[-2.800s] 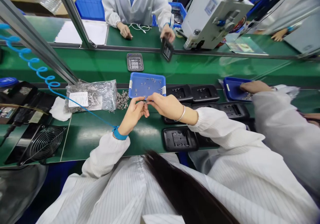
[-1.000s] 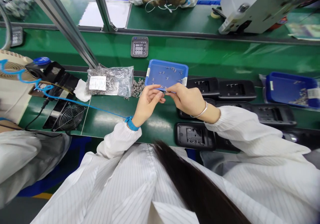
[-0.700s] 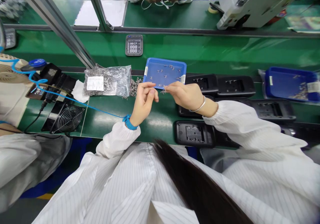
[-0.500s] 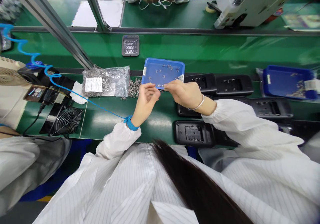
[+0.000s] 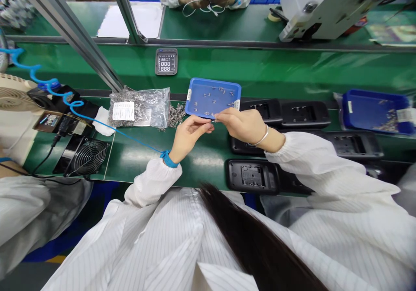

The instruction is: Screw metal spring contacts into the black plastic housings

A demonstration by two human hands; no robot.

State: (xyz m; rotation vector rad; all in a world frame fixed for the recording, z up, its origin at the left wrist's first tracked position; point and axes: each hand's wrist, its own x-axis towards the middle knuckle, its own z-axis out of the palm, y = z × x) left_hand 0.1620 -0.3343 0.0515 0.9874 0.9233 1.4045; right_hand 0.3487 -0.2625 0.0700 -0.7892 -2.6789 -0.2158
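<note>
Closest in, a thinly striped white smock [image 5: 162,239] falls in soft folds, with a length of dark, straight hair [image 5: 253,239] across it. Beyond its hem, on the smooth green bench [image 5: 143,161], lies a matte black plastic housing [image 5: 237,176], round-cornered, with a recessed, ribbed compartment. Gathered cuffs end at the wrists, where a blue strap [image 5: 169,159] circles the left and a slim silvery bangle [image 5: 262,137] the right. Both forearms angle inward; the left hand [image 5: 191,135] has its thumb towards the right hand [image 5: 243,124], which shows its back. Their fingertips pinch a tiny metal piece [image 5: 213,121], partly hidden, just at the near edge of a shallow blue plastic tray [image 5: 203,87] strewn with bent, shiny bits. Left of the tray sit a spiky metal heap [image 5: 177,115] and a crinkled clear bag [image 5: 159,102]. Further off stands a squarish grey display unit [image 5: 166,62].
</note>
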